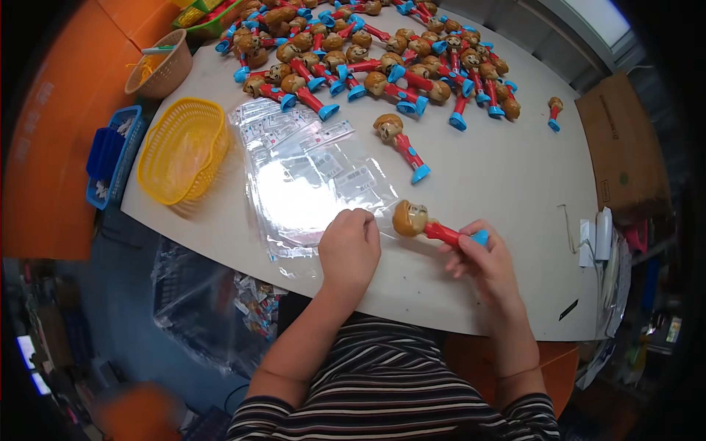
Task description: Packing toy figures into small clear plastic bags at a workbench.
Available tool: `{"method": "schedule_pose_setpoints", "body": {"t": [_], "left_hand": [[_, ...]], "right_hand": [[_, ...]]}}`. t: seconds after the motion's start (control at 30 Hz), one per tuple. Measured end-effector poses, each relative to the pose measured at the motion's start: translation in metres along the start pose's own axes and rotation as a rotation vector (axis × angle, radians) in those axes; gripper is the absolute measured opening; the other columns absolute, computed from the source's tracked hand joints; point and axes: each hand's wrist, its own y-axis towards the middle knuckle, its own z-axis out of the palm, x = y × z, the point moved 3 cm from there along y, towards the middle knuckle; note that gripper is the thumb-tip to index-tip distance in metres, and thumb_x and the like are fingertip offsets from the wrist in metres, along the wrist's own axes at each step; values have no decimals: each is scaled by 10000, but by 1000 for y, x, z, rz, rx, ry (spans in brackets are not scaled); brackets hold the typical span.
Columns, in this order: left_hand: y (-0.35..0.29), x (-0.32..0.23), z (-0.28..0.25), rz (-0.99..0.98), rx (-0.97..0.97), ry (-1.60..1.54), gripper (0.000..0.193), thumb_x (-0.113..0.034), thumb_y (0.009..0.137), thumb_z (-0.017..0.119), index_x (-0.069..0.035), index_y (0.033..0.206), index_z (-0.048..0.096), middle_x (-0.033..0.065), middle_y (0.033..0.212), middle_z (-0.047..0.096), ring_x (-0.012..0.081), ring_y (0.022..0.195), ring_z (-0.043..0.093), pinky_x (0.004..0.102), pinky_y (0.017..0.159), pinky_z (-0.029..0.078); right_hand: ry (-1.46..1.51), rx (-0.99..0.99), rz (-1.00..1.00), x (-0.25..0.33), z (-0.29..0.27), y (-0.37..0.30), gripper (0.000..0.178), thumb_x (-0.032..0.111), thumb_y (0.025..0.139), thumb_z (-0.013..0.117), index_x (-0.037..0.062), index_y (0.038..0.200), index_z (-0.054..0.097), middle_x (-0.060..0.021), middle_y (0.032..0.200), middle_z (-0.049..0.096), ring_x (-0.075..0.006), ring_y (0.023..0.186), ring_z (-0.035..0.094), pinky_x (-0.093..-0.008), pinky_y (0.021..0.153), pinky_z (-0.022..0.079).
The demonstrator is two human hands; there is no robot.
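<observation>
My right hand (482,257) grips a toy figure (445,234) by its blue base. The figure has a red stick-like body and a big brown-haired head, which points left toward my other hand. My left hand (351,248) is closed at the near right edge of a spread of clear plastic bags (283,173), pinching the edge of one; its fingertips are partly hidden. Printed labels show through the bags, and glare washes out their middle. Just beyond lies another such figure (404,148) on the table (529,213).
Many similar figures (382,62) are heaped at the back; one (555,114) lies apart at right. A yellow basket (184,151), a tan basket (163,65) and a blue bin (114,158) line the left side. A cardboard box (624,143) stands at the right edge.
</observation>
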Motion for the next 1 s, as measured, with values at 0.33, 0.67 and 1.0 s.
{"method": "schedule_pose_setpoints", "body": {"t": [0.33,0.67,1.0], "left_hand": [[-2,4,6,124,28,143,53,-70,797,696,-33,836,691,129,825,647,307,830,638,396,761,505],[1,4,8,72,66,-78,49,-34,833,670,-7,873,666,141,798,643,288,712,650,373,667,521],[3,-11,-1,318,44,-137,93,-23,846,668,-5,923,619,120,813,613,270,714,636,356,658,517]], "right_hand": [[-209,-113,-76,-63,4,-15,143,75,977,595,61,987,453,-152,926,685,-88,614,571,-218,525,460],[-127,-73,-150,-57,29,-15,231,91,979,590,-21,1182,586,-84,832,682,-37,527,472,-180,455,366],[430,-75,316,-64,17,-1,274,223,1009,569,3,1172,585,-52,776,620,-37,478,438,-177,373,309]]}}
